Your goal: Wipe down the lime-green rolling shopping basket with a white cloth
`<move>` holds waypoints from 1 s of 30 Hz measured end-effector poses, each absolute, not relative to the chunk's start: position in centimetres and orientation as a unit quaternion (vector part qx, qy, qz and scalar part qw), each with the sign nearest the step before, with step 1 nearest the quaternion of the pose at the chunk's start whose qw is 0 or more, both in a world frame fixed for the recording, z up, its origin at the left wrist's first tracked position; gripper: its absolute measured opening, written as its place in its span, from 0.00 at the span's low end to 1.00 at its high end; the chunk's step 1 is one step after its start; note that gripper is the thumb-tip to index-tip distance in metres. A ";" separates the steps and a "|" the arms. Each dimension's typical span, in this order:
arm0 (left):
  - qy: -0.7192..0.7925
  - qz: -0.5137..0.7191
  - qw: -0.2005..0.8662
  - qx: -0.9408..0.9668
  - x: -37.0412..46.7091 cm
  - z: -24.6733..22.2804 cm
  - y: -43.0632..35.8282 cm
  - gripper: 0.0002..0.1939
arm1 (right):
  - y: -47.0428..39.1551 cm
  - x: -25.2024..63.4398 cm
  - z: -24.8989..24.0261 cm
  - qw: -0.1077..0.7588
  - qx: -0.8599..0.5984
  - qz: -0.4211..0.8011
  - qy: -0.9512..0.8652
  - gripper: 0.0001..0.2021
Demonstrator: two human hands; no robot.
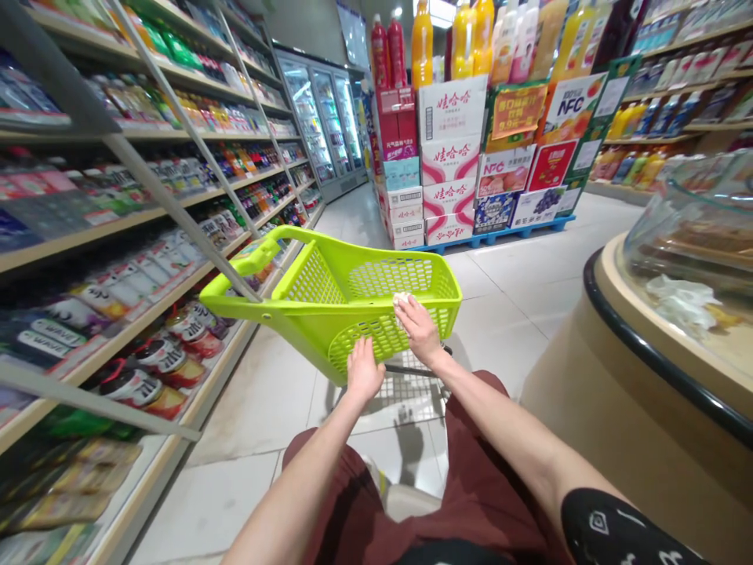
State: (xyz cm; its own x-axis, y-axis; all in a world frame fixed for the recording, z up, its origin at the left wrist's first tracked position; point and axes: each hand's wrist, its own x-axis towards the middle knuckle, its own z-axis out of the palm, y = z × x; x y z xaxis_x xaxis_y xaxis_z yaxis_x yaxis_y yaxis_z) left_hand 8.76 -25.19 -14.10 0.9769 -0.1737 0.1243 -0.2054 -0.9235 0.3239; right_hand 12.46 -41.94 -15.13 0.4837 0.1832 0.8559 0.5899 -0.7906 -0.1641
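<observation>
A lime-green plastic shopping cart (306, 318) stands right in front of me, side-on, with perforated panels and a handle loop at the left. My right hand (419, 326) presses a crumpled white tissue (402, 300) against the top rim and upper side of the basket, fingers over it. Lower and to the left, my left hand (365, 369) has its fingers stretched out against the holed side panel and holds nothing. The basket shows no goods inside. The cart's wheels are mostly hidden below the basket.
Drink shelves (176, 204) run along the left, close to the cart's handle. Ahead, stacked juice cartons (450, 161) stand on a blue pallet (518, 233). A rounded beige counter (594, 377) with a clear cover is close at my right. Glass-door fridges (326, 118) stand farther back.
</observation>
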 end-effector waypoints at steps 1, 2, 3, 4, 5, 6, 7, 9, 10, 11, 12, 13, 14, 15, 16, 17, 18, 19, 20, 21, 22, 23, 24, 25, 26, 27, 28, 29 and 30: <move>-0.102 0.051 0.165 0.980 8.8 -13.9 -25.2 0.32 | -41.6 12.7 -15.6 0.214 -0.836 -0.443 -0.245 0.18; -0.110 0.054 0.160 0.980 8.7 -13.7 -25.1 0.32 | -41.3 12.8 -16.5 0.201 -0.843 -0.426 -0.261 0.17; -0.118 0.056 0.154 0.979 8.6 -13.7 -25.1 0.32 | -40.9 12.7 -17.7 0.186 -0.851 -0.404 -0.278 0.17; -0.125 0.056 0.148 0.979 8.5 -13.7 -24.9 0.32 | -40.5 12.4 -18.9 0.173 -0.859 -0.382 -0.293 0.16; -0.128 0.054 0.143 0.980 8.4 -13.7 -24.7 0.32 | -40.1 12.1 -20.0 0.162 -0.866 -0.362 -0.305 0.15; -0.128 0.050 0.138 0.981 8.3 -13.8 -24.3 0.32 | -39.8 11.7 -20.6 0.157 -0.869 -0.350 -0.313 0.15; -0.124 0.047 0.135 0.982 8.3 -14.0 -24.0 0.32 | -39.5 11.4 -20.8 0.156 -0.869 -0.344 -0.321 0.15; -0.108 0.046 0.128 0.985 8.5 -14.2 -23.2 0.32 | -39.1 11.1 -19.4 0.166 -0.860 -0.355 -0.327 0.16; -0.099 0.050 0.126 0.986 8.6 -14.3 -22.8 0.32 | -38.9 11.2 -18.1 0.175 -0.853 -0.370 -0.325 0.17; -0.091 0.056 0.124 0.986 8.7 -14.3 -22.6 0.32 | -38.8 11.5 -16.7 0.186 -0.845 -0.386 -0.319 0.17; -0.086 0.063 0.123 0.987 8.9 -14.3 -22.4 0.32 | -38.6 11.9 -15.3 0.195 -0.839 -0.402 -0.310 0.17; -0.084 0.069 0.122 0.987 9.0 -14.3 -22.2 0.32 | -38.4 12.4 -14.3 0.201 -0.835 -0.412 -0.303 0.18; -0.083 0.072 0.123 0.986 9.0 -14.2 -22.2 0.32 | -38.2 12.9 -13.8 0.203 -0.833 -0.416 -0.304 0.18; -0.085 0.074 0.125 0.986 9.0 -14.1 -22.2 0.32 | -37.9 13.3 -13.8 0.199 -0.832 -0.413 -0.312 0.17; -0.089 0.074 0.127 0.985 9.0 -14.1 -22.2 0.32 | -37.7 13.5 -14.5 0.190 -0.834 -0.402 -0.326 0.17; -0.094 0.073 0.129 0.985 8.9 -14.1 -22.1 0.32 | -37.4 13.7 -15.5 0.177 -0.838 -0.386 -0.342 0.16; -0.097 0.073 0.130 0.984 8.8 -14.1 -22.1 0.32 | -37.2 13.6 -16.9 0.161 -0.845 -0.366 -0.354 0.15; -0.099 0.072 0.131 0.984 8.7 -14.2 -21.9 0.32 | -37.0 13.4 -18.3 0.147 -0.852 -0.348 -0.362 0.14; -0.099 0.072 0.132 0.984 8.6 -14.3 -21.7 0.32 | -36.8 13.2 -19.5 0.135 -0.858 -0.334 -0.365 0.14; -0.096 0.072 0.132 0.984 8.5 -14.4 -21.4 0.32 | -36.7 12.9 -20.4 0.127 -0.862 -0.324 -0.369 0.13; -0.092 0.073 0.132 0.984 8.5 -14.5 -21.1 0.32 | -36.5 12.6 -20.7 0.124 -0.860 -0.321 -0.376 0.13; -0.085 0.076 0.131 0.985 8.5 -14.5 -20.7 0.32 | -36.4 12.4 -20.4 0.125 -0.855 -0.324 -0.386 0.13; -0.078 0.079 0.131 0.985 8.5 -14.6 -20.4 0.32 | -36.3 12.3 -19.6 0.130 -0.846 -0.332 -0.397 0.13; -0.071 0.084 0.130 0.985 8.6 -14.5 -20.1 0.31 | -36.1 12.3 -18.3 0.139 -0.837 -0.344 -0.402 0.14; -0.064 0.089 0.129 0.986 8.7 -14.5 -19.9 0.31 | -36.0 12.5 -16.9 0.150 -0.829 -0.360 -0.401 0.15; -0.060 0.094 0.127 0.986 8.9 -14.3 -19.7 0.32 | -35.8 12.8 -15.4 0.161 -0.823 -0.377 -0.392 0.16; -0.058 0.099 0.125 0.985 9.0 -14.2 -19.6 0.32 | -35.6 13.2 -14.2 0.171 -0.819 -0.394 -0.381 0.16; -0.059 0.105 0.123 0.985 9.1 -14.0 -19.5 0.32 | -35.4 13.5 -13.4 0.177 -0.817 -0.405 -0.371 0.16; -0.063 0.110 0.121 0.985 9.1 -13.9 -19.4 0.33 | -35.2 13.8 -13.2 0.177 -0.817 -0.407 -0.368 0.17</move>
